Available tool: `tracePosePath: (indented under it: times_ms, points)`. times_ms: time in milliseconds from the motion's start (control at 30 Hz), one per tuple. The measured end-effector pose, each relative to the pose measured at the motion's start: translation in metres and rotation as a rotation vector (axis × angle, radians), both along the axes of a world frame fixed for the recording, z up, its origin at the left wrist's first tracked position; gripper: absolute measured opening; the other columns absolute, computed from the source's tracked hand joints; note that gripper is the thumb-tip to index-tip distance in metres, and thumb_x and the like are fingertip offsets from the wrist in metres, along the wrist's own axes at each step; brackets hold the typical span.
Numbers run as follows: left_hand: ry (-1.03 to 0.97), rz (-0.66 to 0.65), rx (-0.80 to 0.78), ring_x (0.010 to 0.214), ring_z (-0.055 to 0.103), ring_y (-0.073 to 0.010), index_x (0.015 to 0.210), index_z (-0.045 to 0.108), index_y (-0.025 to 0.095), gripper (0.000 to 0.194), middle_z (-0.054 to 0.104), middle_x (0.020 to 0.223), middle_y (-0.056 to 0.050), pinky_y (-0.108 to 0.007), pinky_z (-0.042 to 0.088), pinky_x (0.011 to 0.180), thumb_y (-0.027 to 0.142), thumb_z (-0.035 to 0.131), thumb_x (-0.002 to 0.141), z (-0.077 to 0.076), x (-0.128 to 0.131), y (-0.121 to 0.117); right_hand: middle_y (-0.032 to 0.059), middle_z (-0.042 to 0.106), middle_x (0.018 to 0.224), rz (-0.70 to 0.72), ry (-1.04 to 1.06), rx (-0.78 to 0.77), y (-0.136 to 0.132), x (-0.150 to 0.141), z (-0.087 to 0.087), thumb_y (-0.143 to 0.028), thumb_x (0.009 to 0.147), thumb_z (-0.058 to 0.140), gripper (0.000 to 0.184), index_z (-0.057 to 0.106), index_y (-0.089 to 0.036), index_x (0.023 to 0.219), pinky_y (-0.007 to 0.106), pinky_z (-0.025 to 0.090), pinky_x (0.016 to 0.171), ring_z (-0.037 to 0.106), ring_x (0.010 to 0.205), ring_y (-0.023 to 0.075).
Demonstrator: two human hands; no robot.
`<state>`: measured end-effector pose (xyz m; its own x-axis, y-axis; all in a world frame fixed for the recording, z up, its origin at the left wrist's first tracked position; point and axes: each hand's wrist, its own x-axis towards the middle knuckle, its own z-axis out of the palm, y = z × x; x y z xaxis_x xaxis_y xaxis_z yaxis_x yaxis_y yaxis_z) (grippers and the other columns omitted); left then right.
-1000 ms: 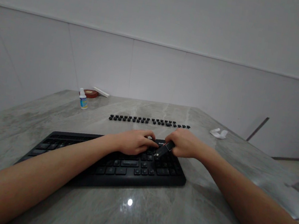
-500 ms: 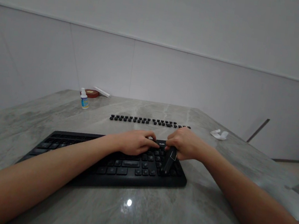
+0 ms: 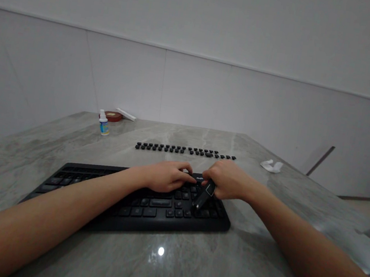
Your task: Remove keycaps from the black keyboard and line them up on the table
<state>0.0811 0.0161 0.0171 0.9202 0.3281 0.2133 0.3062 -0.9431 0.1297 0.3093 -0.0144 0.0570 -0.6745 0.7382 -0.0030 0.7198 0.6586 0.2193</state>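
Observation:
A black keyboard [image 3: 160, 215] lies on the marbled table in front of me, with my left forearm across it. My left hand [image 3: 168, 176] rests over its upper keys, thumb and index finger stretched out with a gap between them and nothing visible in it. Just right of it, my right hand [image 3: 225, 179] is closed around a slim black tool [image 3: 203, 197] with a thin white outline. The tool slants down toward me, its lower end at the right-hand keys. I cannot make out what kind of tool it is.
Beyond the keyboard, several loose black keycaps [image 3: 171, 149] stand in two rows. A small white bottle [image 3: 103, 125] with a blue label and a reddish-brown object [image 3: 113, 116] are at the far left. Crumpled white tissue [image 3: 271, 166] lies at the right.
My right hand and the black tool have shifted slightly left over the keyboard, the tool's lower end moving left as well. My left hand stays nearly in place.

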Motion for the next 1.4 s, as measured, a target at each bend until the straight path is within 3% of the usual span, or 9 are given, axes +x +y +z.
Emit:
tracePosePath:
  times_ms: [300,533,733,867,967,1067,1167,1233,1400]
  points:
    - [0.012,0.010,0.010,0.107,0.058,-0.0190,0.126,0.057,0.026,0.040,0.053,0.126,-0.007,-0.033,0.047,0.095,0.014,0.043,0.091,0.002,0.001,0.000,0.0027,0.064,0.068,-0.010,0.380,-0.405,0.019,0.019,-0.003,-0.014,0.072,0.058,0.013,0.067,-0.012,0.080,0.021,0.035,0.057,0.053,0.061,0.0120]
    - [0.017,0.011,0.015,0.109,0.057,-0.0187,0.127,0.056,0.025,0.039,0.052,0.126,-0.007,-0.032,0.045,0.097,0.016,0.040,0.093,0.000,0.000,0.000,0.0045,0.066,0.079,0.093,0.422,-0.519,0.019,0.027,0.004,-0.033,0.084,0.055,0.025,0.068,-0.012,0.089,0.024,0.041,0.064,0.057,0.071,0.0141]
    - [0.073,0.061,-0.050,0.114,0.054,-0.0215,0.131,0.053,0.025,0.038,0.050,0.131,-0.010,-0.035,0.042,0.100,0.030,0.037,0.097,0.010,0.003,-0.009,0.0004,0.057,0.067,0.023,0.497,-0.490,0.026,0.031,-0.003,-0.042,0.089,0.049,0.035,0.067,-0.013,0.083,0.023,0.037,0.057,0.050,0.062,0.0119]
    - [0.281,0.244,-0.162,0.131,0.033,-0.0447,0.149,0.024,0.017,0.103,0.032,0.145,-0.025,-0.060,0.032,0.101,0.079,0.051,0.071,0.014,0.009,-0.029,0.0002,0.054,0.063,0.028,0.598,-0.532,0.027,0.030,-0.008,-0.051,0.091,0.044,0.047,0.068,-0.013,0.079,0.024,0.039,0.059,0.050,0.061,0.0121]
    - [0.270,0.329,-0.164,0.134,0.021,-0.0519,0.149,0.021,0.011,0.128,0.021,0.149,-0.030,-0.069,0.023,0.101,0.089,0.054,0.053,0.008,0.017,-0.040,0.0006,0.051,0.060,0.025,0.720,-0.602,0.029,0.030,-0.013,-0.061,0.090,0.036,0.062,0.070,-0.011,0.079,0.025,0.038,0.060,0.049,0.060,0.0122]
    - [0.040,0.379,-0.168,0.129,0.036,-0.0434,0.141,0.038,0.011,0.105,0.040,0.141,-0.024,-0.062,0.026,0.105,0.080,0.056,0.064,-0.002,0.025,-0.040,0.0013,0.049,0.059,0.038,0.778,-0.664,0.032,0.030,-0.019,-0.068,0.089,0.030,0.071,0.070,-0.011,0.077,0.025,0.037,0.056,0.046,0.058,0.0120]
    - [-0.330,0.412,-0.251,0.114,0.055,-0.0295,0.141,0.033,0.013,0.082,0.057,0.124,-0.017,-0.046,0.042,0.098,0.055,0.064,0.078,-0.007,0.028,-0.032,0.0025,0.052,0.060,0.048,0.788,-0.689,0.030,0.027,-0.024,-0.070,0.088,0.032,0.071,0.069,-0.011,0.074,0.025,0.037,0.056,0.047,0.059,0.0123]
    - [-0.505,0.317,-0.289,0.102,0.061,-0.0220,0.143,0.029,0.017,0.074,0.064,0.113,-0.010,-0.038,0.047,0.092,0.039,0.066,0.082,-0.008,0.028,-0.027,0.0032,0.054,0.062,0.035,0.809,-0.693,0.027,0.022,-0.027,-0.071,0.086,0.034,0.070,0.067,-0.012,0.072,0.026,0.038,0.056,0.048,0.059,0.0126]
    - [-0.598,0.143,-0.180,0.086,0.065,-0.0158,0.110,0.065,0.019,0.022,0.071,0.092,-0.003,-0.031,0.049,0.084,0.021,0.052,0.092,-0.005,0.026,-0.023,0.0048,0.058,0.072,0.026,0.923,-0.712,0.022,0.014,-0.030,-0.076,0.081,0.037,0.069,0.065,-0.013,0.077,0.026,0.038,0.056,0.046,0.060,0.0117]
